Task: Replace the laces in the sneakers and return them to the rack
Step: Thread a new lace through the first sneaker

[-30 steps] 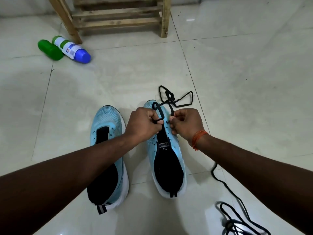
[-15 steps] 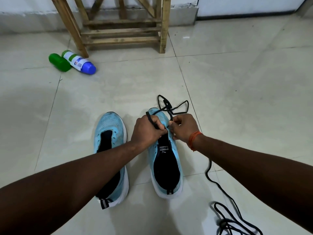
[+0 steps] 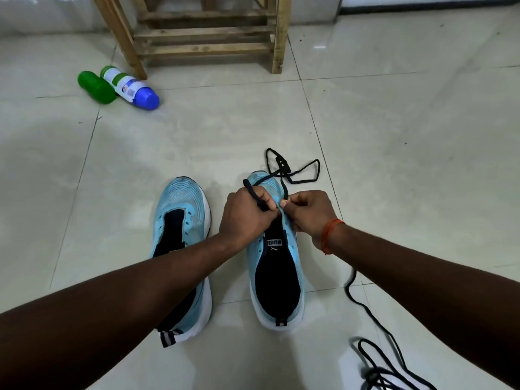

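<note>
Sneakers, two of them in light blue with white soles, stand side by side on the tiled floor (image 3: 394,136), toes pointing away from the person. The left sneaker (image 3: 183,215) shows its dark tongue, and the left forearm crosses over its heel end. The right sneaker (image 3: 277,277) sits just beside it, and both hands meet over its forward eyelets.

The left hand (image 3: 247,215) has its grip closed on the black lace (image 3: 292,171): the fingers curl round a strand that passes over the knuckles and runs toward the toe. The right hand (image 3: 309,212) has its grip closed too, thumb and forefinger pinching the same lace at the shoe's right eyelet edge, with a strand rising from the pinch. Beyond the toe the loose part of this lace lies in a small tangle of loops on the floor. An orange thread (image 3: 330,233) circles the right wrist.

A second lace (image 3: 374,313), also black, trails along the floor from under the right forearm to a loose heap at the lower right corner, apart from both shoes.

Farther off, the wooden rack (image 3: 208,43) stands by the wall. A green bottle (image 3: 97,87) and a white bottle (image 3: 132,88) with a blue cap lie on their sides, touching each other, by the rack's left leg
</note>
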